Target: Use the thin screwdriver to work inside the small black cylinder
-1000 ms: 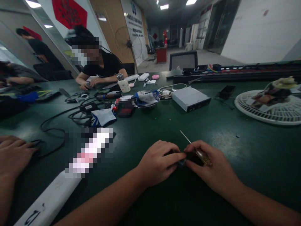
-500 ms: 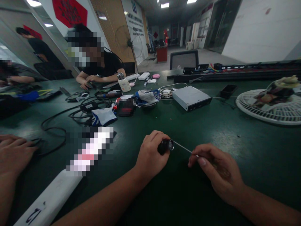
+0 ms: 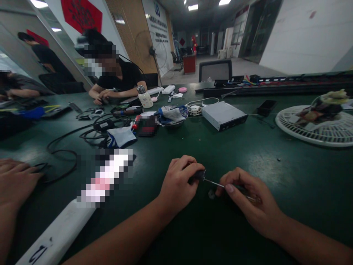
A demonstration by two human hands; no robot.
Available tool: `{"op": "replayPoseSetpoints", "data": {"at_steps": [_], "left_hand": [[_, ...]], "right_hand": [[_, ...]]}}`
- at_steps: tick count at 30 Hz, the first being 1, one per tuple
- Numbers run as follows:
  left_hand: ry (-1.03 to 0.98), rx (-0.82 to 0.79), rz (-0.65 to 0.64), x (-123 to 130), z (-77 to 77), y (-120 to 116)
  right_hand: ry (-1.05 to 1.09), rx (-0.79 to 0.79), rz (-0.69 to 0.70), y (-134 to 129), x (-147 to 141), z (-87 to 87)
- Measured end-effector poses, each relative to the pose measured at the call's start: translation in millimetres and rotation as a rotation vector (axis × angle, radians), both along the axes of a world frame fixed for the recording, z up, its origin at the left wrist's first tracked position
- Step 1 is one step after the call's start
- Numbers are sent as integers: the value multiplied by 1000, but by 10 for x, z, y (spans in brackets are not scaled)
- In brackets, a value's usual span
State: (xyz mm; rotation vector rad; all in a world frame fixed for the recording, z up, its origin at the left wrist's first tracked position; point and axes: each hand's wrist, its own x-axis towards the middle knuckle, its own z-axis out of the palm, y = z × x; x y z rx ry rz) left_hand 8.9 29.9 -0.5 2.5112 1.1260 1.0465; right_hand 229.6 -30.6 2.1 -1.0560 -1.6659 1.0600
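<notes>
My left hand [image 3: 180, 180] is closed around a small black cylindrical part [image 3: 199, 174], most of it hidden by the fingers. Between the thumb and fingers of my right hand [image 3: 246, 200] is a screwdriver [image 3: 216, 183] with a thin metal shaft and an amber handle, partly covered by the palm. Its tip meets the end of the black part, though whether it sits inside cannot be made out. On the green table [image 3: 242, 154], just below the shaft, a small round dark piece [image 3: 211, 194] shows near my right fingertips.
Ahead stand a grey metal drive box [image 3: 224, 113], a bowl of gloves [image 3: 173, 115] and a white fan grille [image 3: 306, 129]. Leftward are tangled black cables [image 3: 62, 151], a long white bar [image 3: 55, 230] and another person's hand [image 3: 20, 182]. A co-worker [image 3: 118, 73] sits opposite.
The black part has turned so its round end no longer faces me. My right hand and the screwdriver have shifted slightly left, and a small round piece now shows on the table.
</notes>
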Motion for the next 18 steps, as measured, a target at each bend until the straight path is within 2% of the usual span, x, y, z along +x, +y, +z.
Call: {"op": "replayPoseSetpoints", "data": {"at_steps": [3, 6, 8, 10, 12, 15, 18], "left_hand": [[17, -16, 24, -4, 0, -4], [7, -51, 103, -9, 4, 1], [-17, -72, 153, -9, 3, 13], [-42, -95, 193, -6, 1, 26], [-52, -123, 220, -1, 0, 37], [-50, -145, 223, 6, 5, 43], [-51, -155, 195, 9, 17, 42]], "right_hand": [[67, 26, -74, 8, 19, -40], [7, 58, -171, 28, 14, -44], [-153, 70, -138, 32, -18, -12], [-358, 143, -61, 24, -67, 30], [-474, 208, 5, 8, -111, 57], [-509, 203, 42, -4, -136, 37], [-478, 130, 4, 16, -125, -17]]}}
